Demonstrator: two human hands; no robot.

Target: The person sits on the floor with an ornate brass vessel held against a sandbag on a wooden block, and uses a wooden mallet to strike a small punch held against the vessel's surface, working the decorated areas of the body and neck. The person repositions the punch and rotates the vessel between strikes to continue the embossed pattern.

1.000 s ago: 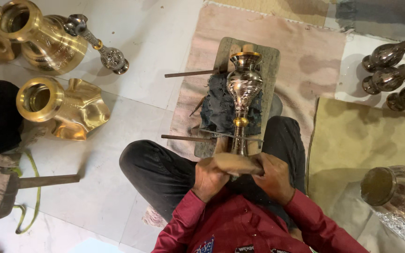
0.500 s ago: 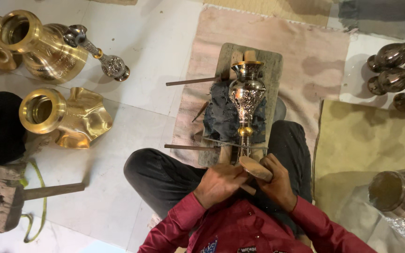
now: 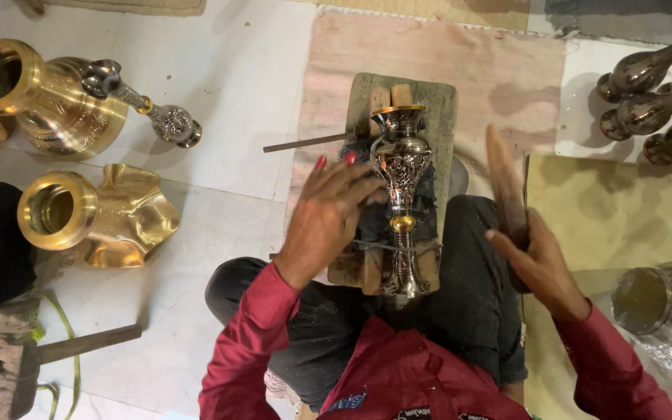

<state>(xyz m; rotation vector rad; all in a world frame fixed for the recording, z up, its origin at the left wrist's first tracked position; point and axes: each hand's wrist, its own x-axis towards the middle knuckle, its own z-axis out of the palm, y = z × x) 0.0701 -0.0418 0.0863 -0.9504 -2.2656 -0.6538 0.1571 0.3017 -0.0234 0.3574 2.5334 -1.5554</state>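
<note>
Head view: slender engraved silver-and-brass vase [image 3: 402, 167] lying on wooden board [image 3: 421, 101] across lap. Left hand [image 3: 328, 218] spread open, touching vase body. Right hand [image 3: 534, 260], well apart, clamped on flat wooden mallet [image 3: 505, 183]. Step judged: steadying between blows; next, squarely aimed strike.

An engraved silver-and-gold metal vase [image 3: 402, 167] lies lengthwise on a worn wooden board [image 3: 439, 105] across the seated person's lap, the left hand [image 3: 328, 214] open with fingertips touching its body, the right hand [image 3: 534, 260] gripping a brown wooden mallet [image 3: 505, 183] raised beside the board's right edge.
</note>
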